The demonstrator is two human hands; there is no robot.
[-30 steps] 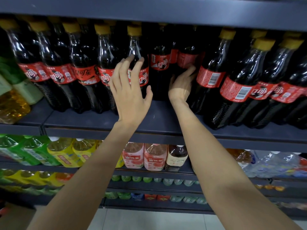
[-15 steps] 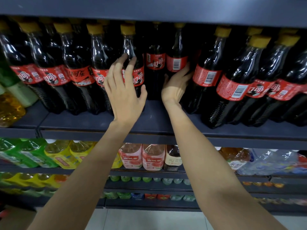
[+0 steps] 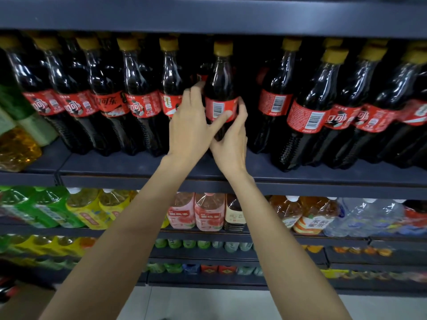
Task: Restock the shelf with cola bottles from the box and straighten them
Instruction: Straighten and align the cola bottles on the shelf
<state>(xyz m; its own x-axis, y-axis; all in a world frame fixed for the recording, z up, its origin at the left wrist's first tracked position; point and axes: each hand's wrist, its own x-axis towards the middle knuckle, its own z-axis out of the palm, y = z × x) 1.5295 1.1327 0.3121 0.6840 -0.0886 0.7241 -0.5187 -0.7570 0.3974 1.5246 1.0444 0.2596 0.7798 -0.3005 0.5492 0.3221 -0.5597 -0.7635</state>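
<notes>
Shop drinks aisle: tiered dark shelves [image 3: 208, 179] w/ rows of cola bottles [image 3: 143, 98], assorted drinks [image 3: 198, 211].

A dark gap [image 3: 248, 93] stood open on the shelf [image 3: 138, 165] between the held cola bottle [image 3: 220, 88] and the next bottle on the right [image 3: 275, 98]. The left row of bottles [image 3: 97, 98] stood close together and left no passage. The upper shelf board [image 3: 208, 15] hung just above the caps. The front strip of the shelf was bare.
</notes>
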